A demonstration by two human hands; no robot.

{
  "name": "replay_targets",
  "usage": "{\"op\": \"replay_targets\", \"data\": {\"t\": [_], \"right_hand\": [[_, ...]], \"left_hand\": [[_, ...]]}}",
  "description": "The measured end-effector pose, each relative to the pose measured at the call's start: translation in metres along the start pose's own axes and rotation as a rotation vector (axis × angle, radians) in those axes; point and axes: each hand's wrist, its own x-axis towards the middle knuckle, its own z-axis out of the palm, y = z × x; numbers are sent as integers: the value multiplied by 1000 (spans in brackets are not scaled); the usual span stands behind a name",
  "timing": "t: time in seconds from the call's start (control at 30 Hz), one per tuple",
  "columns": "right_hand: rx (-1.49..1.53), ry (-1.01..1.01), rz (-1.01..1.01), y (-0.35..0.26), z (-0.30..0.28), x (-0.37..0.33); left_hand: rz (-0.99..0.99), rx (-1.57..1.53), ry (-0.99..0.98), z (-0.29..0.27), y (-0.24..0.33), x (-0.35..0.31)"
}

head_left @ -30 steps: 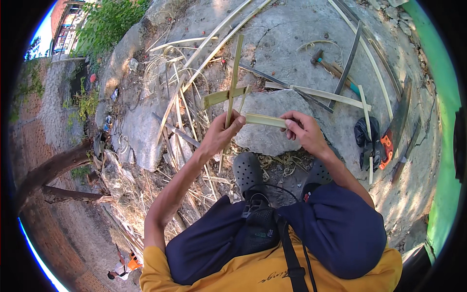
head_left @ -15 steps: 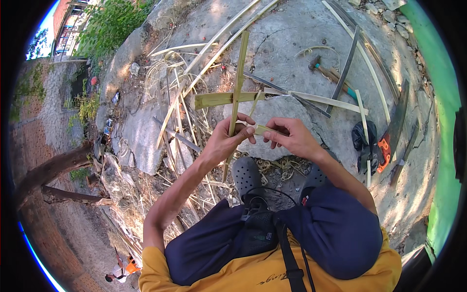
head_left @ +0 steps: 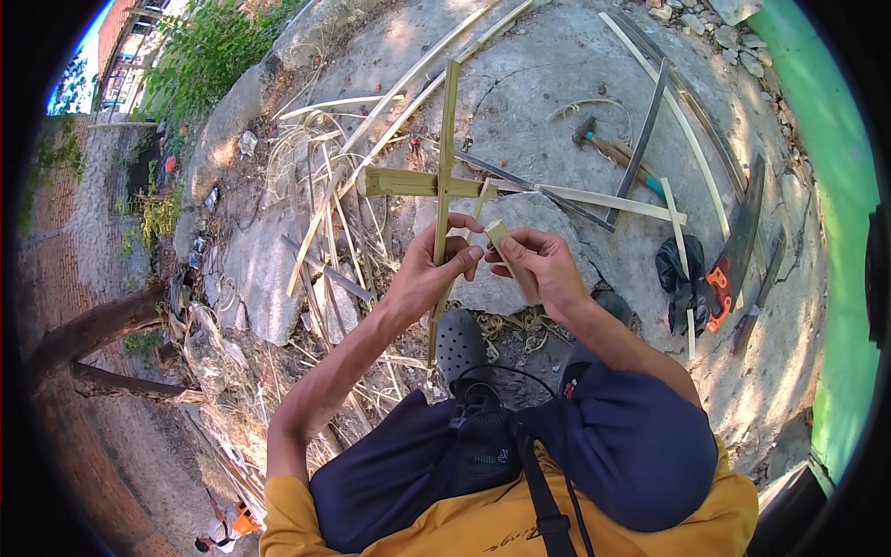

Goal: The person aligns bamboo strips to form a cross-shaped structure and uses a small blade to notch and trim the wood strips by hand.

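My left hand (head_left: 440, 263) is closed round a long, narrow bamboo strip (head_left: 447, 139) that stands nearly upright in the view. Behind that strip a wider greenish bamboo slat (head_left: 399, 183) runs crosswise; whether the two are joined I cannot tell. Pinched in my right hand (head_left: 548, 269) is a short, flat bamboo piece (head_left: 513, 262), tilted with its upper end toward my left fingertips. A thin sliver of bamboo (head_left: 482, 200) rises just above the left fingers. The two hands are close together, with a small gap between them.
A stone slab lies beneath, with a hammer (head_left: 613, 153), an orange-handled saw (head_left: 717, 295), a black plastic bag (head_left: 676, 269) and several bamboo strips on the right. Bamboo shavings (head_left: 320, 153) are heaped at left. Grey clogs (head_left: 459, 342) are below my hands. A green wall (head_left: 789, 111) bounds the right.
My right hand has turned the short bamboo piece, so that more of its length shows, slanting down to the right. My left hand keeps its hold on the long strip.
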Motion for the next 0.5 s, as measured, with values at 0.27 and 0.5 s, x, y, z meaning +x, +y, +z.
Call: {"op": "replay_targets", "data": {"t": [0.27, 0.5], "right_hand": [[102, 41, -104, -7, 10, -7], [173, 88, -147, -20, 16, -8]], "left_hand": [[41, -24, 0, 9, 24, -4], [79, -27, -24, 11, 31, -4]]}}
